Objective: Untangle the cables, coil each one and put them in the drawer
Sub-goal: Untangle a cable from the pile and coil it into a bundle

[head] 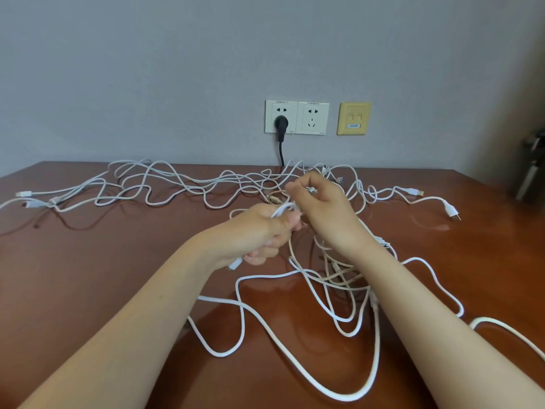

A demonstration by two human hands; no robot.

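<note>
Several white cables lie tangled across the brown table. My left hand grips a white cable; its connector end sticks out below the fist. My right hand, just right of the left and slightly farther back, pinches a thin cable between thumb and fingers. A beige cable hangs in loops under my hands. Thick white loops spread over the near part of the table. No drawer is in view.
Wall sockets sit behind the table, with a black plug in the left one. A yellow data socket is to the right. USB plugs lie at the right, more connectors at the far left. A dark object stands at the right edge.
</note>
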